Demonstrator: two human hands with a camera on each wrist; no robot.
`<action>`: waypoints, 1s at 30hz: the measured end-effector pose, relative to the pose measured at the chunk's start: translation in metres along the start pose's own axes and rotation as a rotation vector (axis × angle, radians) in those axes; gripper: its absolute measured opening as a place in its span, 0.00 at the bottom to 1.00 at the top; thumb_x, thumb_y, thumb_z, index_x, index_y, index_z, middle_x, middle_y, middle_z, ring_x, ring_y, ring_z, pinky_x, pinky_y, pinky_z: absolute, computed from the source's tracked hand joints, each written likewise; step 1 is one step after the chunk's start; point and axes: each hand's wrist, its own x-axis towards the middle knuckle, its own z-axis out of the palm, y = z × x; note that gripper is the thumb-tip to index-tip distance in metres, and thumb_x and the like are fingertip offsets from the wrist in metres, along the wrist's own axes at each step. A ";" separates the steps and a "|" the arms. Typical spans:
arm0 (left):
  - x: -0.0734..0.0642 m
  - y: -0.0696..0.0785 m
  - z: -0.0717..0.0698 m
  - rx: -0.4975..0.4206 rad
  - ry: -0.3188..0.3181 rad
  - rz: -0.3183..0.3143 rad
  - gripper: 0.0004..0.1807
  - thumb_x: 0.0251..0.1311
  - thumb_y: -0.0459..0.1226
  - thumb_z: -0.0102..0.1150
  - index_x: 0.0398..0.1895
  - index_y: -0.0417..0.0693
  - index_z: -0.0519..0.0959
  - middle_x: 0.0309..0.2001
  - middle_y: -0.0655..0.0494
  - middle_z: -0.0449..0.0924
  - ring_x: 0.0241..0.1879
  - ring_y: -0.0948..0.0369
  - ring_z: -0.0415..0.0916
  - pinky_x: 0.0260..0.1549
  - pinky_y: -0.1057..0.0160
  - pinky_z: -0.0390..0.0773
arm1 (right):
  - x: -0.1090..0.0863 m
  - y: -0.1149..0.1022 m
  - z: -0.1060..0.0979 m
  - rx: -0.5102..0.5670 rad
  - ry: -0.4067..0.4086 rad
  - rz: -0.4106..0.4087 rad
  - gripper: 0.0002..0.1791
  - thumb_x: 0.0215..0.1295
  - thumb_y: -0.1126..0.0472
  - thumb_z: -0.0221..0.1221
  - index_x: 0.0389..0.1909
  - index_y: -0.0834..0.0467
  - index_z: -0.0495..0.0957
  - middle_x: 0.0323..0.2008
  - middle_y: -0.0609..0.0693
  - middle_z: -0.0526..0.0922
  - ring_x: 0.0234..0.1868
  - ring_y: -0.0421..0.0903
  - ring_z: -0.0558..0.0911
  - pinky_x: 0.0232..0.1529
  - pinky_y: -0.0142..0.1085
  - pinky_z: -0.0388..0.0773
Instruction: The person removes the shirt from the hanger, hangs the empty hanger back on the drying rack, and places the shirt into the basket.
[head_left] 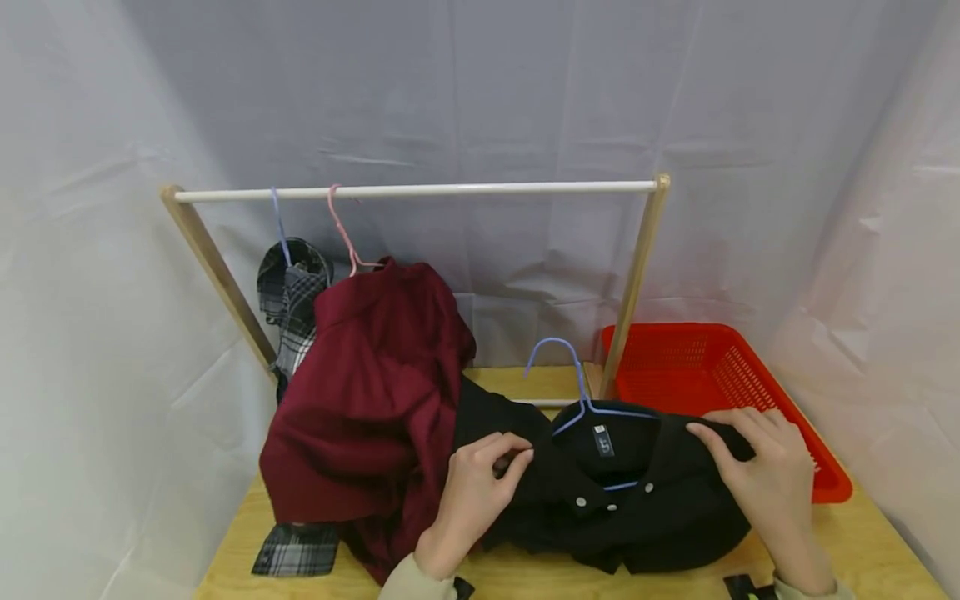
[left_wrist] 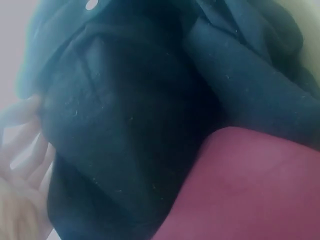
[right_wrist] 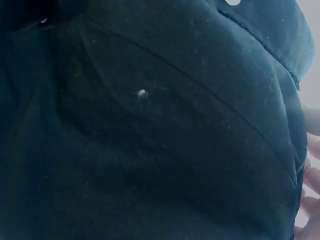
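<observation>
- Black shirt [head_left: 675, 521] lay over the tabletop [head_left: 540, 583], spread across its middle and toward the right edge, collar facing the far edge, white buttons [head_left: 581, 502] upward.
- Blue hanger [head_left: 580, 379] sat inside the shirt's collar, its hook standing out of the neck opening and pointing toward the far edge; neck label [head_left: 603, 441] visible, printing unreadable.
- Left hand [head_left: 476, 479]: thumb and forefinger closed in a pinch, tips nearly meeting, on the cloth at the shirt's shoulder nearer the left edge.
- Right hand [head_left: 776, 462]: pinched the opposite shoulder, thumb on the front, fingers at the far side of the cloth; gap only as wide as the fabric between. Right wrist view showed fingers along the garment's border.
- Maroon garment [head_left: 375, 358] hung from a pink hanger [head_left: 341, 225] on the white rail [head_left: 465, 190], lower part draped near the tabletop's left edge, touching the black shirt.
- Plaid shirt [head_left: 300, 304] hung left of it on another blue hanger [head_left: 281, 229], partly hidden.
- Red basket [head_left: 753, 358] occupied the far right corner, beside a wooden post [head_left: 637, 283].
</observation>
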 end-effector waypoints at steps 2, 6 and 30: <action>-0.001 0.003 -0.001 0.002 -0.003 -0.008 0.03 0.61 0.37 0.71 0.33 0.58 0.87 0.27 0.71 0.81 0.24 0.77 0.73 0.25 0.76 0.74 | 0.001 0.001 0.000 0.011 0.005 0.004 0.15 0.42 0.65 0.79 0.33 0.59 0.87 0.28 0.56 0.86 0.31 0.53 0.75 0.42 0.26 0.61; -0.004 0.006 -0.002 0.008 -0.012 -0.009 0.03 0.63 0.38 0.70 0.33 0.58 0.87 0.26 0.73 0.80 0.21 0.77 0.68 0.23 0.77 0.70 | 0.002 0.002 0.000 0.024 0.015 0.009 0.16 0.40 0.67 0.79 0.32 0.59 0.87 0.28 0.57 0.86 0.31 0.53 0.74 0.43 0.24 0.60; -0.007 -0.001 -0.012 0.019 0.085 0.027 0.03 0.65 0.40 0.68 0.35 0.54 0.88 0.30 0.69 0.84 0.23 0.76 0.69 0.25 0.77 0.70 | -0.003 -0.003 0.014 0.053 -0.026 0.006 0.14 0.42 0.67 0.78 0.31 0.57 0.86 0.27 0.53 0.86 0.31 0.49 0.74 0.37 0.36 0.67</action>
